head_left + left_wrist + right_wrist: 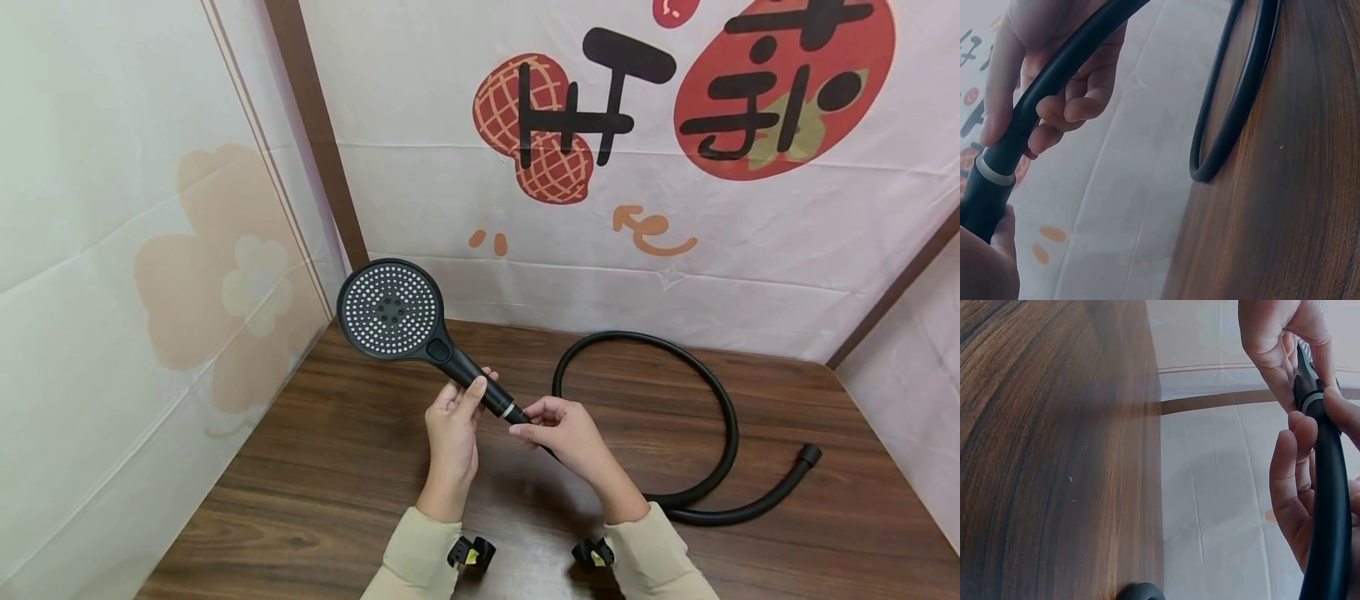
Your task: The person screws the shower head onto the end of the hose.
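Observation:
A black handheld shower head with pale nozzles is raised above the table, its face toward the head camera. My left hand grips its handle near the lower end. At the joint, the end of a black shower hose meets the handle, with a pale ring between them. My right hand pinches the hose end just below that ring, thumb on one side and fingers on the other. In the right wrist view the hose runs down past the right fingers. Whether the threads are engaged cannot be seen.
The rest of the hose loops over the wooden table on the right, its free end fitting lying near the right side. Printed fabric walls stand behind and at both sides. A small black wrist device sits by each sleeve.

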`<state>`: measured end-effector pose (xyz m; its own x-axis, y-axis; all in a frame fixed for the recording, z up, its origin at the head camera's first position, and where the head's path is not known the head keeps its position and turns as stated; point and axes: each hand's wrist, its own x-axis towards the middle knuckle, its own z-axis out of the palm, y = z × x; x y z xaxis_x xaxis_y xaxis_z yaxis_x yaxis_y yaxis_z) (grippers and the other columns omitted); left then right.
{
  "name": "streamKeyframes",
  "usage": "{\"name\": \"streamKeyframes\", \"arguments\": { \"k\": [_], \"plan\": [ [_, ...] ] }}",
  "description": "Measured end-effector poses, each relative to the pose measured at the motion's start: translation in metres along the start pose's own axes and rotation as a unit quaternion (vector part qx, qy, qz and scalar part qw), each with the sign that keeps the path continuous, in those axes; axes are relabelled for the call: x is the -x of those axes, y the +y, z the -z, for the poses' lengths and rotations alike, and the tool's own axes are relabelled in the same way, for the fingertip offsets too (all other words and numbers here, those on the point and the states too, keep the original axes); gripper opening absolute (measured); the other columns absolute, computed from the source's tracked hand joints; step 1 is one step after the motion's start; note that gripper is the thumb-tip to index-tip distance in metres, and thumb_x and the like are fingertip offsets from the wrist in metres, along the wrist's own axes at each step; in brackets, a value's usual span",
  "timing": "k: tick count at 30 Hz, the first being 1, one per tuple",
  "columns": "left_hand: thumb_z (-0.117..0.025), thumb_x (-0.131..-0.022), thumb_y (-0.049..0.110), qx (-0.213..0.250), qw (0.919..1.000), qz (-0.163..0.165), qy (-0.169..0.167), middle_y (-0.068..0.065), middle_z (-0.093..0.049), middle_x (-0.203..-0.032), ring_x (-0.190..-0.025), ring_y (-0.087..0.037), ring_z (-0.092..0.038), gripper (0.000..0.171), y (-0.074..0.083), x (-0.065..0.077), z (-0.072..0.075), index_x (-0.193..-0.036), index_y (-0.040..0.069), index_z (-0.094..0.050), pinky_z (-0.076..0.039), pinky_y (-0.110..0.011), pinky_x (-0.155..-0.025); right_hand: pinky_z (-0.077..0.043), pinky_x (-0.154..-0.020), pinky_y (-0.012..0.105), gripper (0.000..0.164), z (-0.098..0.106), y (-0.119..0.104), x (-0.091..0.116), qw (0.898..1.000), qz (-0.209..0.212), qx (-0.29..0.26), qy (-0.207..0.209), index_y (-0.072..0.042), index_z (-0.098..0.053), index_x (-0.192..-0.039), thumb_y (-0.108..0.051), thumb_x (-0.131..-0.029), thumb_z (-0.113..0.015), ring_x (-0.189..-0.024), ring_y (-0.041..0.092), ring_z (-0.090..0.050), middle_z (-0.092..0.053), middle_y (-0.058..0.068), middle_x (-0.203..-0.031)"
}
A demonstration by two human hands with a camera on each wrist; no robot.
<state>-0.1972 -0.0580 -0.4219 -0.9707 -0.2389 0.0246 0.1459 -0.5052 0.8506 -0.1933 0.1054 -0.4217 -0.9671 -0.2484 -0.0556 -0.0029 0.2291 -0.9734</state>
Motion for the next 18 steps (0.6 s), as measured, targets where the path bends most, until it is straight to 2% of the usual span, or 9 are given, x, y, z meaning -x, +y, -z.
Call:
{"name": "streamKeyframes", "arguments": {
  "k": [6,13,18],
  "plan": [
    [-0.067,-0.094,0.011,0.002,1.0000,-0.004,-0.002,-0.003,-0.076,-0.098,-0.102,-0.015,-0.073,0.037,-0.0004,-0.0013,-0.0008,-0.122,-0.013,-0.060,-0.055,-0.028,-0.089,-0.054,-0.067,0.032,0.030,0.0012,-0.0020,0.0011,1.000,-0.006,0.000,0.002,0.000,-0.071,-0.098,-0.024,-0.084,-0.080,-0.070,0.021,-0.067,-0.071,0.003,-0.076],
    [-0.068,-0.094,0.011,0.001,1.0000,-0.004,0.000,-0.003,-0.076,-0.099,-0.102,-0.015,-0.073,0.035,-0.0012,-0.0017,0.0003,-0.120,-0.011,-0.062,-0.055,-0.027,-0.089,-0.054,-0.066,0.030,0.027,0.0004,-0.0005,-0.0007,1.000,-0.002,-0.004,-0.008,0.001,-0.071,-0.097,-0.022,-0.086,-0.078,-0.070,0.022,-0.066,-0.074,0.017,-0.084],
    [-0.069,-0.094,0.012,0.007,0.9999,-0.007,-0.004,-0.004,-0.075,-0.099,-0.102,-0.016,-0.073,0.035,-0.0028,-0.0024,0.0011,-0.119,-0.011,-0.062,-0.055,-0.028,-0.089,-0.052,-0.064,0.028,0.026,0.0004,0.0002,-0.0015,1.000,0.004,-0.004,-0.013,0.003,-0.071,-0.097,-0.021,-0.088,-0.076,-0.066,0.015,-0.062,-0.072,0.012,-0.079]
  ]
}}
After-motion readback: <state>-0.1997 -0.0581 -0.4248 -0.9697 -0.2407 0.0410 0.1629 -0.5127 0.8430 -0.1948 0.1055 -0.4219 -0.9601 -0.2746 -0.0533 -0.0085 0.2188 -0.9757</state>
